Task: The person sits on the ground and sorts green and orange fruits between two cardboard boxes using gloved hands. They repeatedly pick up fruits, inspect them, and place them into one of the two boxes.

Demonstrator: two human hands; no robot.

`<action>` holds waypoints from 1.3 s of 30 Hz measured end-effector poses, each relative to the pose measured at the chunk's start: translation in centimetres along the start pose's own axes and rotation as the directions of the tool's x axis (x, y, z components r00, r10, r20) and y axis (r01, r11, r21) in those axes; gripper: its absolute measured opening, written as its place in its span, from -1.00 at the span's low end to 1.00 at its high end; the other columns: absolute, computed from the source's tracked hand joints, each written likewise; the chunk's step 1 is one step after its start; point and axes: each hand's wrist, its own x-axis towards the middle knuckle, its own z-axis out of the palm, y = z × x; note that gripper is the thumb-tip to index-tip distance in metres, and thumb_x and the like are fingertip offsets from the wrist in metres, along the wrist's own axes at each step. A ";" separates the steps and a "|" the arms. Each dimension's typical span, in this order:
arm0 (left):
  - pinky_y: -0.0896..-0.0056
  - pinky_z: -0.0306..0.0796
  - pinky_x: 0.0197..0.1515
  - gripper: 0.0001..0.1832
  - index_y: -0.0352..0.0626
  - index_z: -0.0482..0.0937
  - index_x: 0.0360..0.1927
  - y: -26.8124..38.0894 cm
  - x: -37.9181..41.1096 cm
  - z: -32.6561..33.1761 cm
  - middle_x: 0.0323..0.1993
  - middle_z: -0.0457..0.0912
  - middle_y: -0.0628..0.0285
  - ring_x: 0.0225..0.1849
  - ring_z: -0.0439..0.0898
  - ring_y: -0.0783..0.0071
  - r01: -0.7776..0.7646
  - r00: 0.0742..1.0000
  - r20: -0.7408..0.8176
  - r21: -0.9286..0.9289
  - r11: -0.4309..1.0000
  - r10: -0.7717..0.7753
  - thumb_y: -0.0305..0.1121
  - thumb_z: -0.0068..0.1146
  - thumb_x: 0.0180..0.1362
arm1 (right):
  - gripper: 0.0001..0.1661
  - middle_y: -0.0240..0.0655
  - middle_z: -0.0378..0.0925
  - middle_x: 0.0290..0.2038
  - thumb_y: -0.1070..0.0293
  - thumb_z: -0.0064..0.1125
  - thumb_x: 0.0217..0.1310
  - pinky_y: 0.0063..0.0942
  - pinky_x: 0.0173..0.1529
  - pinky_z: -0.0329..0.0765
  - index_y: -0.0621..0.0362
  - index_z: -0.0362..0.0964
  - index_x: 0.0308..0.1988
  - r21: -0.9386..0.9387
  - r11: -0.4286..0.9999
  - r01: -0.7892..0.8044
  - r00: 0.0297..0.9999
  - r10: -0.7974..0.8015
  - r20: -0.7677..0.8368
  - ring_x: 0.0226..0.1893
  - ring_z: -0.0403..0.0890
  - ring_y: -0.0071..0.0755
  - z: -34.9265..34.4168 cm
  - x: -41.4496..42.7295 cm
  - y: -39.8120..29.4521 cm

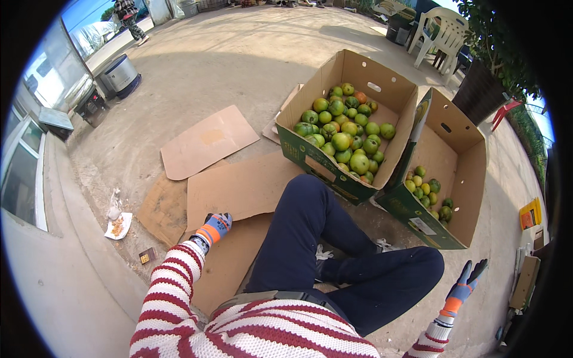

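Note:
My left hand (216, 227), in a blue and orange work glove, is at the lower edge of a flat cardboard sheet (237, 185), its fingers curled over that edge. My right hand (464, 286), gloved alike, is raised out to the right, fingers apart and holding nothing. Beyond my knees, a large open cardboard box (293, 150) holds many green tomatoes (340, 142), a few of them reddish. Beside it on the right, a second cardboard box (468, 192) holds a smaller group of green tomatoes (434, 185) near its front end.
More cardboard (208, 141) lies on the concrete floor. At left are a white paper with crumbs (118, 226), a small box (147, 255) and a low wall. A potted plant (483, 91) and plastic chair (441, 33) stand at upper right; a person (130, 20) is at upper left.

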 end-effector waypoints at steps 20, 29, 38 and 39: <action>-0.15 0.07 0.27 0.07 0.20 -0.22 0.42 3.1 -1.2 -1.3 0.40 -0.20 -0.13 0.36 -0.05 -0.25 0.208 0.946 0.279 -0.130 0.969 -0.166 0.05 0.18 -0.11 | -0.41 -0.20 0.13 0.28 0.46 -0.11 0.31 -0.42 0.31 0.16 0.26 0.00 0.29 0.372 0.899 -0.234 0.950 0.130 0.283 0.27 0.18 -0.34 7.2 2.2 2.9; 0.02 0.48 -0.11 -0.35 -0.08 -0.13 0.40 4.0 5.5 3.4 0.18 0.22 -0.39 -0.10 0.55 -0.19 0.166 0.900 0.419 -0.069 0.984 -0.122 -0.41 -0.29 0.23 | -0.49 -0.19 0.27 0.20 0.52 -0.13 0.30 -0.46 0.27 0.23 0.29 0.12 0.23 0.215 0.973 -0.087 0.987 0.054 0.154 0.20 0.30 -0.36 7.4 1.4 2.2; 0.22 0.47 -0.40 -0.58 -0.30 0.35 0.07 5.3 4.4 -0.8 -0.32 0.57 0.09 -0.36 0.61 0.25 -0.302 0.951 0.085 0.045 0.952 0.297 -0.38 -0.15 0.11 | -0.54 -0.12 0.31 0.17 0.55 -0.17 0.29 -0.47 0.22 0.27 0.33 0.17 0.19 -0.023 0.995 0.093 0.987 -0.089 0.136 0.17 0.35 -0.27 7.5 1.1 1.5; 0.24 0.46 -0.42 -0.56 -0.29 0.34 0.09 5.9 3.8 -1.6 -0.32 0.57 0.10 -0.36 0.61 0.25 -0.388 0.922 0.029 0.069 0.919 0.387 -0.38 -0.15 0.10 | -0.54 -0.11 0.32 0.17 0.54 -0.17 0.29 -0.47 0.21 0.27 0.33 0.18 0.18 -0.055 0.992 0.114 0.985 -0.106 0.140 0.17 0.35 -0.25 7.6 1.1 1.5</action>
